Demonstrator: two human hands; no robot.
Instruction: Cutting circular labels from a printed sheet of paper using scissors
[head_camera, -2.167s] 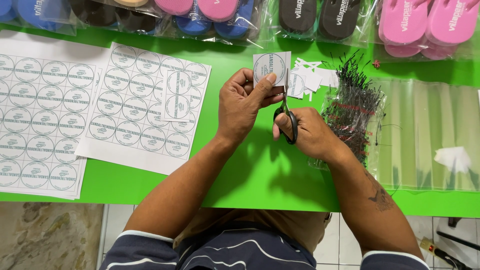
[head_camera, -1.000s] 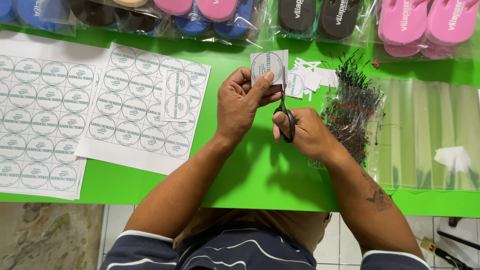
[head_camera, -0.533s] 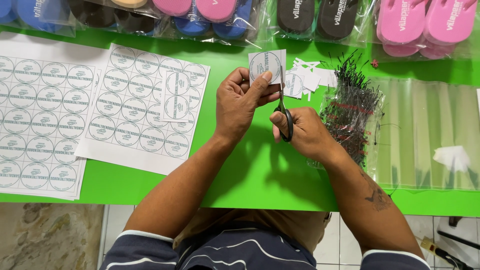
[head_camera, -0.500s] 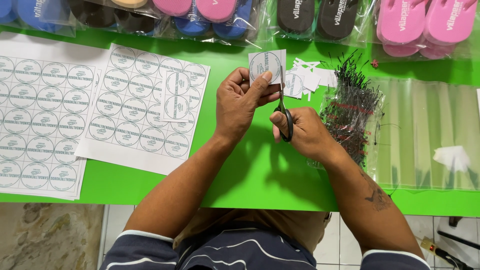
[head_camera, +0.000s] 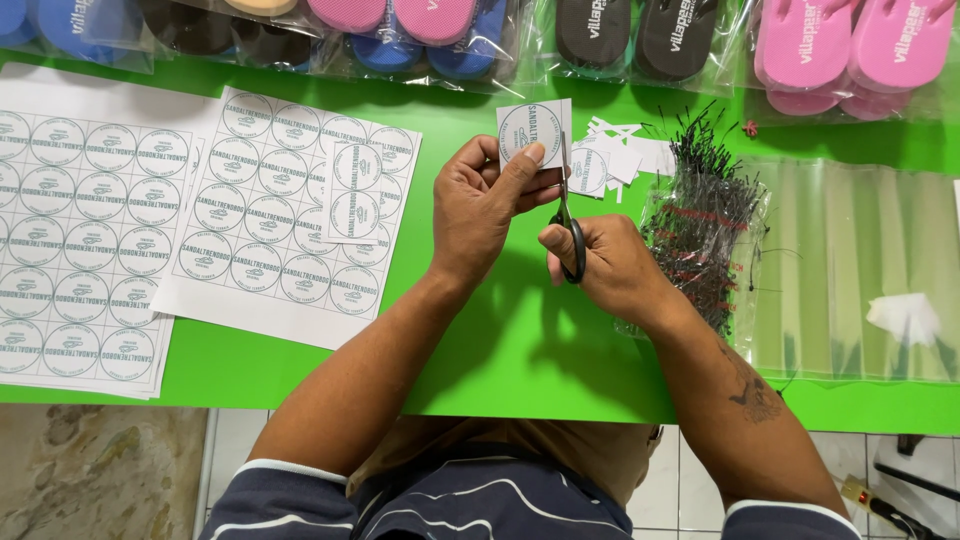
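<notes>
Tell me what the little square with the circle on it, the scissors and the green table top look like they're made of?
The little square in the left hand looks like thin white paper: matte, flat, printed like the sheets beside it. The scissors in the right hand seem to have shiny metal blades and black handles, probably plastic. The green table top looks smooth and slightly glossy; what it is made of isn't clear.

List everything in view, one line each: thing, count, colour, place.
label piece: one, white, pinched in left hand.
scissors: one, black handles, in right hand, blades at the piece's right edge.
label sheets: at least two, white with round prints, left on the table.
paper scraps: several, white, beyond the hands.
bag of ties: one, clear, black contents, right of hands.
sandals: bagged pairs, pink, black, blue, far edge.
table: one, green.
left hand; right hand.
</notes>
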